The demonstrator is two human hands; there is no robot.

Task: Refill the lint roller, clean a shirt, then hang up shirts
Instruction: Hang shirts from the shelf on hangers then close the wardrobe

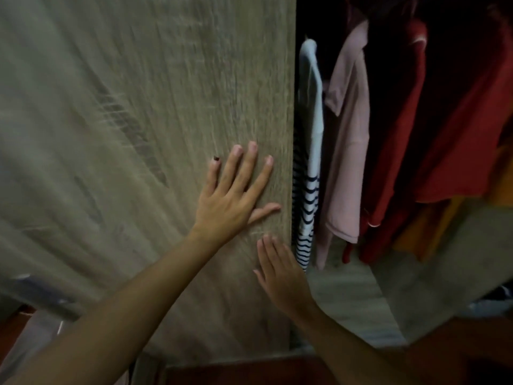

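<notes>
A light wood-grain wardrobe door point(155, 112) fills the left and middle of the view. My left hand point(236, 195) lies flat on it with fingers spread, close to the door's right edge. My right hand point(280, 270) touches the same door just below, fingers straight, at the edge. In the dark opening to the right hang a white shirt with navy stripes point(308, 168), a pink shirt point(349, 151) and red garments point(433, 129). No lint roller is in view.
An orange garment point(433, 226) hangs low behind the red ones. The wardrobe's pale floor panel point(344, 295) shows beneath the clothes. A reddish-brown floor point(249, 370) runs along the bottom. The door surface looks blurred.
</notes>
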